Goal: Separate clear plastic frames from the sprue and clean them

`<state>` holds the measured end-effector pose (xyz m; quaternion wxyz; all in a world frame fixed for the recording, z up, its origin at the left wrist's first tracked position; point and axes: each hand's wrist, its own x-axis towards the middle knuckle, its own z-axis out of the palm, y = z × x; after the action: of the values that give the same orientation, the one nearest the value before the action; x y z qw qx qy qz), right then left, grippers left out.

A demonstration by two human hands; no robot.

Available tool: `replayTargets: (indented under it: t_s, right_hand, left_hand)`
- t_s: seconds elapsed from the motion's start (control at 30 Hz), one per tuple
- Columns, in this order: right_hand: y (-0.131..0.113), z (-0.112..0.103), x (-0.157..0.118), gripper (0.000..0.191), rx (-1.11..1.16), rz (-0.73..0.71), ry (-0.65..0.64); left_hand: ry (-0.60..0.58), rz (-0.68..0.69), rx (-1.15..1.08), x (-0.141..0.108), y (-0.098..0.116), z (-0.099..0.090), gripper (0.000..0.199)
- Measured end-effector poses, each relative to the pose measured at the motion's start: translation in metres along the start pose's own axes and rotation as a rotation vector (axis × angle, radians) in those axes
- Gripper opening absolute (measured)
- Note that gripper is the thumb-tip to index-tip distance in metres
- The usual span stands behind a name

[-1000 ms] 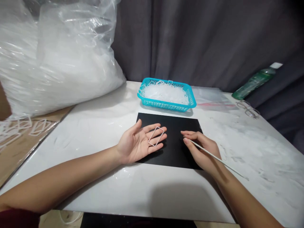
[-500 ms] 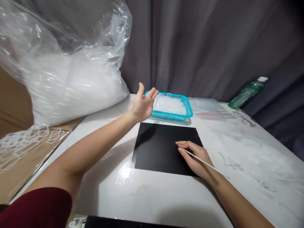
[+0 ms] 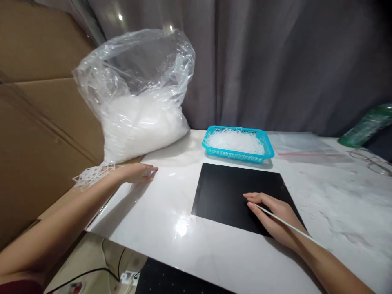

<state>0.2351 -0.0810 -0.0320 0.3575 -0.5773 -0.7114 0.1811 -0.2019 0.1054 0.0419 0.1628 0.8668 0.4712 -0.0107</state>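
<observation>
My left hand [image 3: 139,172] is over the left part of the white table [image 3: 162,204], fingers apart and pointing right, with nothing seen in it. Pinched in my right hand [image 3: 272,212] is a thin pale stick [image 3: 288,224], which runs back along the wrist. That hand is over the right part of a black sheet [image 3: 226,192] lying flat. Behind the sheet is a blue plastic basket [image 3: 239,156] filled with small white frame-like pieces [image 3: 235,141].
A large clear bag [image 3: 141,122] of white material stands at the back left, beside loose white pieces [image 3: 90,176] and cardboard [image 3: 45,122]. Flat plastic bags [image 3: 306,145], a green bottle [image 3: 364,126] and glasses [image 3: 370,161] lie at the back right.
The view has turned left. My left hand has moved from beside the basket, left and down to the table's left part. My right hand still holds the stick over the black sheet.
</observation>
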Motion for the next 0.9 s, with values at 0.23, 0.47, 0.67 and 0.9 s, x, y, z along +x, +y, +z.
replayTargets:
  t_s: [0.23, 0.47, 0.67, 0.9]
  right_hand:
    - [0.003, 0.000, 0.002, 0.016, 0.013, 0.033, 0.019]
    - [-0.004, -0.002, 0.005, 0.017, 0.101, 0.049, 0.016]
    - [-0.006, -0.004, 0.006, 0.021, 0.255, 0.131, -0.079]
    - [-0.012, -0.010, 0.006, 0.017, 0.247, 0.189, -0.205]
  left_hand:
    - [0.073, 0.037, 0.031, -0.015, 0.013, 0.015, 0.023]
    - [-0.035, 0.294, -0.176, 0.011, 0.098, 0.030, 0.029]
    - [-0.212, 0.718, -0.375, 0.047, 0.189, 0.074, 0.024]
    - [0.145, 0.722, -0.371, 0.073, 0.192, 0.094, 0.029]
